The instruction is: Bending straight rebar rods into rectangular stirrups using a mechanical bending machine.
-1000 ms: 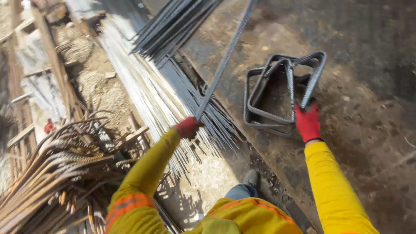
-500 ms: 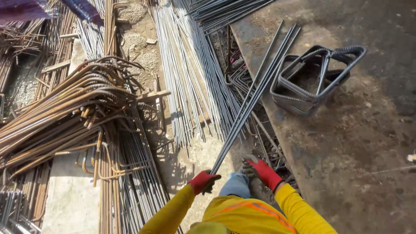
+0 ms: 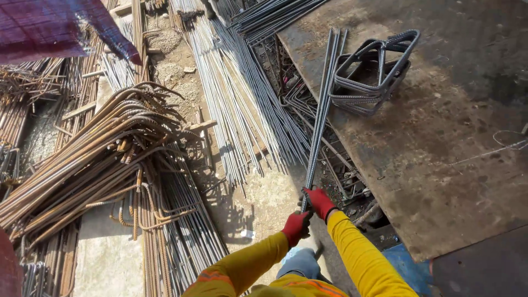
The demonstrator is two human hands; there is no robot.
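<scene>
Both my hands wear red gloves below yellow sleeves. My left hand (image 3: 296, 227) and my right hand (image 3: 319, 203) grip the near ends of a few long steel rebars (image 3: 320, 113). The rods run away from me, and their far ends rest on the edge of a rusty steel worktable (image 3: 440, 159). A stack of bent rectangular rebar stirrups (image 3: 374, 74) sits on that table, just right of the rods' far ends.
Long straight rebar bundles (image 3: 242, 104) lie on the ground left of the table. A heap of rusty hooked bars (image 3: 104, 154) fills the left side. Scrap rod pieces sit under the table edge (image 3: 341, 170). A purple tarp (image 3: 60, 30) hangs at top left.
My right hand left the stirrups on the table and joined the left on the rods' near ends. The view swung left and the rods now lie with far ends on the table.
</scene>
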